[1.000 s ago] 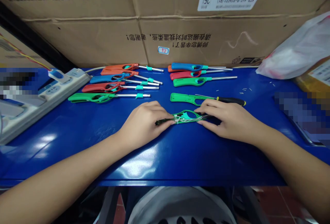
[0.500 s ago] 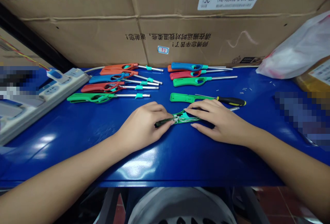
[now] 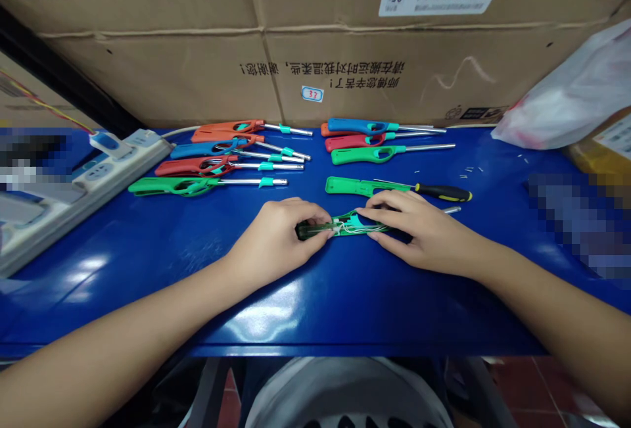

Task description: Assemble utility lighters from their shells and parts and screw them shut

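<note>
An opened green lighter half (image 3: 365, 231) lies on the blue table, its turquoise trigger (image 3: 353, 221) and thin white wires exposed. My left hand (image 3: 276, 237) pinches a dark, see-through fuel tank (image 3: 314, 231) at the left end of this half; the tank now lies along the casing. Over the right part of the casing, my right hand (image 3: 419, 231) grips with thumb and fingers, hiding much of it. The metal tube (image 3: 452, 210) sticks out beyond that hand. Just behind, the loose green casing half (image 3: 348, 185) rests beside a black and yellow screwdriver (image 3: 444, 191).
Several long-necked lighters (image 3: 197, 166) lie in a group at back left, more (image 3: 365, 142) at back right. A power strip (image 3: 106, 168) runs along the left. Small screws (image 3: 468, 169) are scattered on the right. A cardboard box (image 3: 197, 79) stands behind; a plastic bag (image 3: 566, 99) sits right.
The fuel tank has tipped from a slant down into line with the green casing, and my left fingers have opened around it slightly. My right hand has shifted a little rightward.
</note>
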Demonstrator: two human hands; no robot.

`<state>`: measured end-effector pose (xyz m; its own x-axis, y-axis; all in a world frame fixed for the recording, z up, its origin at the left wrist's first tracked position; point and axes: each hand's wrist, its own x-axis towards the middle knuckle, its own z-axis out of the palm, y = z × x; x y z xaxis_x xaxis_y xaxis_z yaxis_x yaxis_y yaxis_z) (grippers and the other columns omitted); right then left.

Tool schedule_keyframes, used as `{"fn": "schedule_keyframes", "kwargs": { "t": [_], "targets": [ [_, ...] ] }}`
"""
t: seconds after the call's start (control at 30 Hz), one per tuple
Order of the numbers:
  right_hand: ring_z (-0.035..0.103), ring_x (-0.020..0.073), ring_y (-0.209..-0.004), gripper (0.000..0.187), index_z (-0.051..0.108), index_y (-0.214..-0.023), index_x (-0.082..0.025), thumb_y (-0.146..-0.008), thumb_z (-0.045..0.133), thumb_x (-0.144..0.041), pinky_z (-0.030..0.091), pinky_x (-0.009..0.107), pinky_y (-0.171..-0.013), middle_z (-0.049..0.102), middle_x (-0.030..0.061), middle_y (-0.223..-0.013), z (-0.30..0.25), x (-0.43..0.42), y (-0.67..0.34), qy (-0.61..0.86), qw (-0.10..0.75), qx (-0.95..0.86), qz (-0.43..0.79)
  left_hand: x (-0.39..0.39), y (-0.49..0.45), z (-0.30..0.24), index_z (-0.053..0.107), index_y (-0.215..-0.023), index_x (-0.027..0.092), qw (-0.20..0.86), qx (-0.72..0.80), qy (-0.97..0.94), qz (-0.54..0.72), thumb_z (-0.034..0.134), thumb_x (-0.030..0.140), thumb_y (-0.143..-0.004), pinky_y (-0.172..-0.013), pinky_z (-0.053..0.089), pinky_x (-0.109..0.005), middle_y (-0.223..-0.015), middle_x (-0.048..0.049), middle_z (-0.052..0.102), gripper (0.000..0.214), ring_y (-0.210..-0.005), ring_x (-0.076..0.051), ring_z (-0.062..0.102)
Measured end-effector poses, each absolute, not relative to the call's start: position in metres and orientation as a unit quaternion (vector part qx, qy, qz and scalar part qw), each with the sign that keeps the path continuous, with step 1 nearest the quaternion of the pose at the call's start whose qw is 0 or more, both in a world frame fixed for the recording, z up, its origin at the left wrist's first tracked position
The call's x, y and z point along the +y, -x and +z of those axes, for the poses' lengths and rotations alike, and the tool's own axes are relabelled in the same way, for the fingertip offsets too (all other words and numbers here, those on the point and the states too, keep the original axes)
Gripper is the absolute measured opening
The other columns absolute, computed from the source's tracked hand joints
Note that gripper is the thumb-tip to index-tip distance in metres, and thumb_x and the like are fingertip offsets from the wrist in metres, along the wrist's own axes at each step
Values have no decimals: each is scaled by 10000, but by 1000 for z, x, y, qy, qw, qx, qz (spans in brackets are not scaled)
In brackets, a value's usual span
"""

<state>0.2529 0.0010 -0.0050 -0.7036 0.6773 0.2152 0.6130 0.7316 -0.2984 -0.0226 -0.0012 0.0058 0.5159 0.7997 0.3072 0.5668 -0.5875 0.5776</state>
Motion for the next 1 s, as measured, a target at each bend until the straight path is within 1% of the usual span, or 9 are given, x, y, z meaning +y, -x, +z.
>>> {"fn": "schedule_keyframes", "kwargs": {
  "t": [0.2, 0.3, 0.47, 0.67, 0.8, 0.9, 1.0],
  "targets": [
    [631, 275, -1172, 344, 669, -1307, -197, -1039, 514, -347, 484, 488, -999, 663, 127, -1245, -5, 2, -255, 352, 167, -915, 106, -2, 22, 8, 801, -1028, 208, 257, 408, -834, 269, 698, 173, -895, -765, 544, -252, -943, -9, 798, 172, -827, -151, 726],
    [647, 272, -1152, 336, 679, -1292, -189, -1039, 520, -341, 497, 471, -990, 668, 129, -1227, -7, 4, -256, 348, 178, -914, 107, 0, 23, 7, 813, -991, 225, 288, 419, -819, 265, 709, 202, -907, -775, 544, -257, -945, -3, 802, 135, -834, -154, 730],
    [665, 259, -1108, 332, 687, -1280, -169, -1026, 548, -331, 527, 445, -968, 669, 134, -1205, -10, 5, -256, 344, 200, -910, 118, 2, 21, 3, 816, -935, 236, 331, 438, -786, 284, 768, 227, -878, -764, 536, -246, -908, 8, 795, 75, -819, -149, 728],
    [661, 264, -1115, 334, 695, -1272, -153, -1014, 564, -319, 543, 437, -970, 665, 142, -1210, -6, 3, -256, 346, 206, -906, 132, 3, 22, 5, 814, -984, 216, 286, 414, -818, 278, 759, 196, -887, -759, 543, -239, -892, -12, 768, 114, -803, -138, 705],
    [668, 233, -1083, 303, 698, -1267, -182, -1013, 551, -257, 551, 397, -949, 672, 118, -1189, -4, 5, -255, 348, 224, -893, 176, 3, 23, 7, 795, -1042, 188, 257, 373, -851, 266, 721, 166, -918, -768, 549, -237, -924, -16, 784, 146, -834, -139, 703],
    [666, 211, -1061, 292, 700, -1253, -195, -1006, 544, -208, 546, 372, -942, 668, 104, -1162, -6, 7, -255, 347, 233, -885, 203, 4, 23, 7, 785, -1080, 171, 237, 340, -871, 265, 696, 159, -937, -809, 559, -263, -970, -31, 797, 168, -878, -156, 702],
    [656, 205, -1069, 289, 690, -1251, -200, -998, 550, -201, 531, 360, -953, 655, 99, -1162, -5, 6, -255, 347, 237, -881, 216, 5, 24, 5, 785, -1082, 167, 229, 324, -879, 265, 688, 173, -946, -850, 567, -299, -1005, -48, 798, 168, -910, -176, 709]
  ]
}}
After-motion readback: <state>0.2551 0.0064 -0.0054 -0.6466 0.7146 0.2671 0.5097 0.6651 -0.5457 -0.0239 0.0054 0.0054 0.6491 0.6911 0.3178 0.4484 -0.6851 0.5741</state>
